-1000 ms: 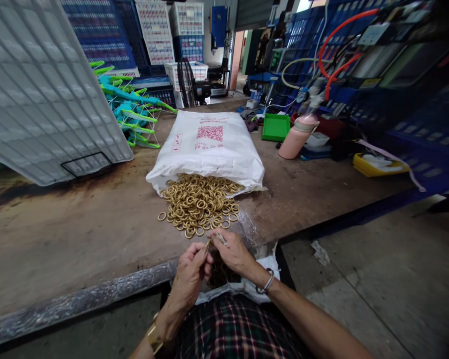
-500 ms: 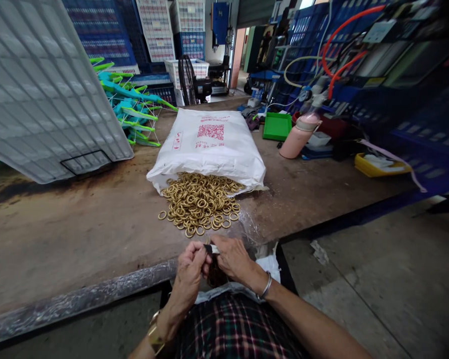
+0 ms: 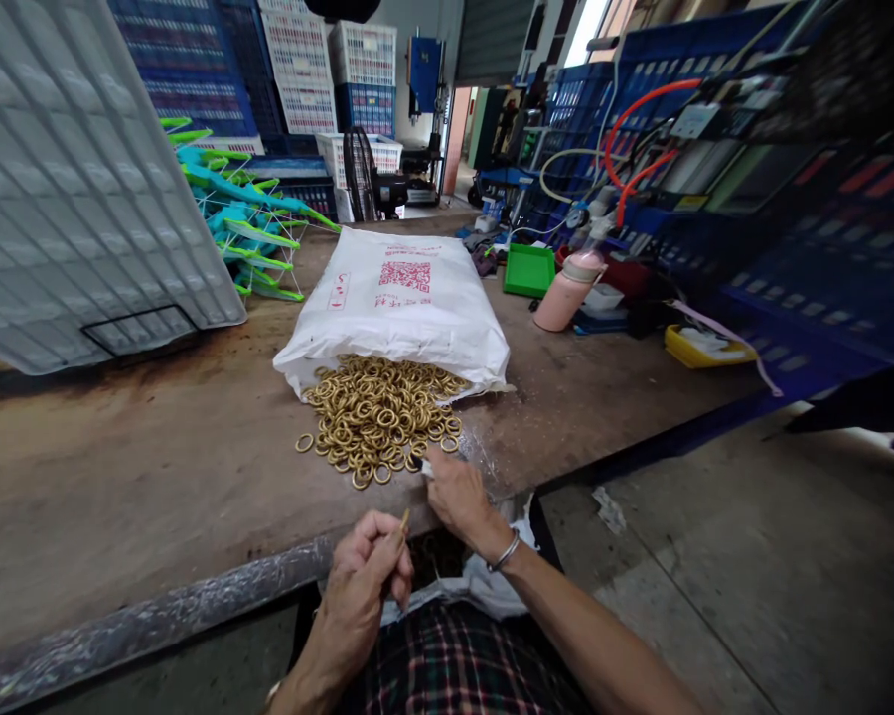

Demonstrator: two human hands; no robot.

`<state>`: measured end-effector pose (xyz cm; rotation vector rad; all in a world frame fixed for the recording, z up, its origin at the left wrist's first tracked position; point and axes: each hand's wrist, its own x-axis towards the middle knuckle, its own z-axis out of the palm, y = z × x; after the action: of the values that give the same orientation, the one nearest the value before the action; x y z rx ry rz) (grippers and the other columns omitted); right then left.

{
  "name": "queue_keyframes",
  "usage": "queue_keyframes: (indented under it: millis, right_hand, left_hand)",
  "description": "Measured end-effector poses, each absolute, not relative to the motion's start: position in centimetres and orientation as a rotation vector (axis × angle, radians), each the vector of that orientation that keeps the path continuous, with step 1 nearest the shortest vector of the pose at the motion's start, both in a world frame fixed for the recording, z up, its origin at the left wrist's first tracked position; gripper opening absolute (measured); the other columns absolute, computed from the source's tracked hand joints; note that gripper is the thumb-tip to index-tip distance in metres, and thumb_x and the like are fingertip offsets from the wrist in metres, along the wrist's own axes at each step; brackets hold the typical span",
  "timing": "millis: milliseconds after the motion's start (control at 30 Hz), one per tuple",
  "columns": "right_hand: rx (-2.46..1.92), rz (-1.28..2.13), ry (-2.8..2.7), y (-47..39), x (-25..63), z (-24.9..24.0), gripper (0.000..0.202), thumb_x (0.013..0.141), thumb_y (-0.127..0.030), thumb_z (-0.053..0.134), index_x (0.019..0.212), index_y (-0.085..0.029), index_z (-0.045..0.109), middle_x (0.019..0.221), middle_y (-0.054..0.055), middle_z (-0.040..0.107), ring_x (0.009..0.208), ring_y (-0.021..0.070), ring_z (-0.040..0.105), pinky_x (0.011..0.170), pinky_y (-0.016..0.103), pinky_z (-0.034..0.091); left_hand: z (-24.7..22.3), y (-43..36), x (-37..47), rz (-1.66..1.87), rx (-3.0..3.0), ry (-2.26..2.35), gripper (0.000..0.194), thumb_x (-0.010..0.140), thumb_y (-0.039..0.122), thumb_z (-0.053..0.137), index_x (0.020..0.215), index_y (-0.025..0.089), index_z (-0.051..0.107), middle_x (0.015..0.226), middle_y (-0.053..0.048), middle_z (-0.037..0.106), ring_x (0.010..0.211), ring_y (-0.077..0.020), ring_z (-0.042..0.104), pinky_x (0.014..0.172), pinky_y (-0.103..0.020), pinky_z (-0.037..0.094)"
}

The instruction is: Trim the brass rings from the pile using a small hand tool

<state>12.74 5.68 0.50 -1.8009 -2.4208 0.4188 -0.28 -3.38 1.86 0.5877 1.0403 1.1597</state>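
A heap of brass-coloured rings [image 3: 379, 412] spills from the mouth of a white woven sack [image 3: 417, 323] onto the table. My left hand [image 3: 365, 566] is near the table's front edge, thumb and fingers closed on a single ring [image 3: 404, 520] seen nearly edge-on. At the near right side of the heap, my right hand [image 3: 458, 497] reaches down with its fingers closed around a small black-and-white tool [image 3: 426, 467]. Its tip is beside the rings; its exact kind is hidden by the fingers. Below my hands, an open pale bag [image 3: 477, 586] rests at my lap with a dark inside.
A grey-white ribbed crate [image 3: 111, 199] leans at the left, with teal-and-green plastic bows [image 3: 245, 218] behind it. To the right stand a pink bottle [image 3: 562, 298], a green tray [image 3: 528, 270] and a yellow tray [image 3: 704, 348]. A black fan [image 3: 362, 174] stands beyond the table.
My hands have come apart. The right has moved forward to the heap with the small tool; the left has drawn slightly back and left and shows a ring. The view has shifted slightly.
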Motion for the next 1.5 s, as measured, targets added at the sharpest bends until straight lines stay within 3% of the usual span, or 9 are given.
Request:
queue_keyframes:
  millis: [100, 267, 367, 600, 767, 833, 1133, 1500]
  right_hand:
    - [-1.838, 0.379, -2.302, 7.2, 13.5, 0.5, 0.022, 0.082, -0.011, 0.041, 0.099, -0.017, 0.055, 0.086, 0.007, 0.067, 0.075, 0.0169, 0.061, 0.061, 0.025, 0.031]
    - [-1.916, 0.363, -2.232, 8.2, 13.0, 0.4, 0.019, 0.088, -0.029, 0.046, 0.101, -0.018, 0.055, 0.087, 0.007, 0.067, 0.076, 0.0187, 0.063, 0.061, 0.025, 0.033]
    - [-1.937, 0.361, -2.26, 8.5, 12.5, 0.4, 0.019, 0.088, -0.032, 0.047, 0.1, -0.019, 0.055, 0.086, 0.008, 0.068, 0.076, 0.0196, 0.064, 0.061, 0.026, 0.033]
    - [-1.947, 0.363, -2.275, 8.9, 12.4, 0.6, 0.017, 0.088, -0.024, 0.043, 0.097, -0.02, 0.056, 0.083, 0.007, 0.068, 0.074, 0.0193, 0.063, 0.059, 0.026, 0.032]
    - [-1.894, 0.43, -2.229, 8.8, 12.9, 0.4, 0.016, 0.085, -0.022, 0.044, 0.095, -0.02, 0.057, 0.08, 0.005, 0.067, 0.071, 0.0176, 0.061, 0.059, 0.025, 0.031]
    - [-1.831, 0.47, -2.175, 8.6, 13.2, 0.2, 0.016, 0.084, -0.02, 0.045, 0.094, -0.02, 0.057, 0.079, 0.004, 0.066, 0.07, 0.017, 0.06, 0.06, 0.024, 0.032]
    - [-1.209, 0.805, -2.066, 5.5, 12.8, -0.6, 0.013, 0.085, -0.028, 0.042, 0.088, -0.02, 0.052, 0.077, 0.002, 0.06, 0.072, 0.0155, 0.055, 0.067, 0.025, 0.039]
    - [-1.136, 1.217, -1.917, 4.7, 11.8, 1.0, 0.023, 0.087, -0.037, 0.043, 0.081, -0.018, 0.053, 0.071, -0.002, 0.053, 0.068, 0.0114, 0.048, 0.064, 0.022, 0.037]
  left_hand:
    - [1.9, -3.2, -0.2, 1.148, 0.439, 0.921, 0.027, 0.072, 0.039, 0.069, 0.07, 0.016, 0.054, 0.056, 0.004, 0.053, 0.041, -0.005, 0.042, 0.041, -0.019, 0.037]
    - [1.3, -2.3, -0.5, 1.162, 0.268, 0.947, 0.031, 0.063, 0.037, 0.076, 0.073, 0.014, 0.057, 0.078, -0.006, 0.066, 0.06, -0.0119, 0.06, 0.045, -0.02, 0.044]
    - [1.0, -2.2, -0.6, 1.189, 0.212, 0.939, 0.03, 0.062, 0.035, 0.076, 0.071, 0.013, 0.057, 0.078, -0.007, 0.067, 0.064, -0.0143, 0.063, 0.047, -0.021, 0.045]
    - [0.8, -2.0, -0.9, 1.151, 0.119, 0.859, 0.025, 0.065, 0.026, 0.069, 0.085, 0.015, 0.059, 0.066, -0.003, 0.064, 0.052, -0.0113, 0.058, 0.043, -0.02, 0.042]
    - [0.6, -1.5, -0.9, 1.157, 0.056, 0.825, 0.025, 0.064, 0.031, 0.07, 0.058, 0.014, 0.053, 0.065, -0.004, 0.063, 0.055, -0.0115, 0.057, 0.044, -0.02, 0.041]
    - [0.6, -1.3, -0.9, 1.183, 0.079, 0.881, 0.028, 0.062, 0.031, 0.073, 0.058, 0.014, 0.051, 0.066, -0.003, 0.063, 0.056, -0.0115, 0.058, 0.044, -0.02, 0.041]
    - [0.8, 0.0, -0.5, 1.196, 0.373, 1.071, 0.042, 0.065, 0.047, 0.07, 0.09, 0.019, 0.054, 0.055, 0.007, 0.054, 0.04, -0.0052, 0.045, 0.036, -0.013, 0.026]
    - [0.8, -0.8, -0.7, 1.21, 0.63, 1.287, 0.038, 0.066, 0.051, 0.067, 0.071, 0.016, 0.054, 0.053, 0.005, 0.053, 0.037, -0.0033, 0.039, 0.036, -0.015, 0.025]
